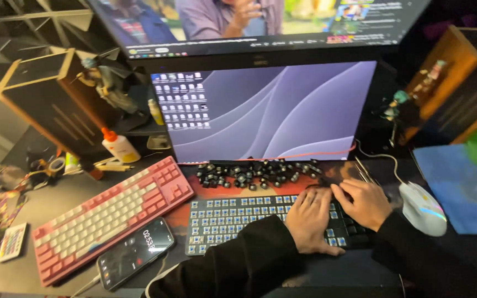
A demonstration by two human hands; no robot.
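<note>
Stripped keyboard (233, 221) on cluttered dark desk (51, 198)

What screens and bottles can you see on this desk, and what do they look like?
Lower monitor: centre back, purple waves, small icons at its left.
Upper monitor: above it, showing a video.
Phone: front left, black, lit, beside the pink keyboard.
Glue bottle: left of the monitor, white with an orange cap.
Small remote: far left, white, coloured buttons.
</note>
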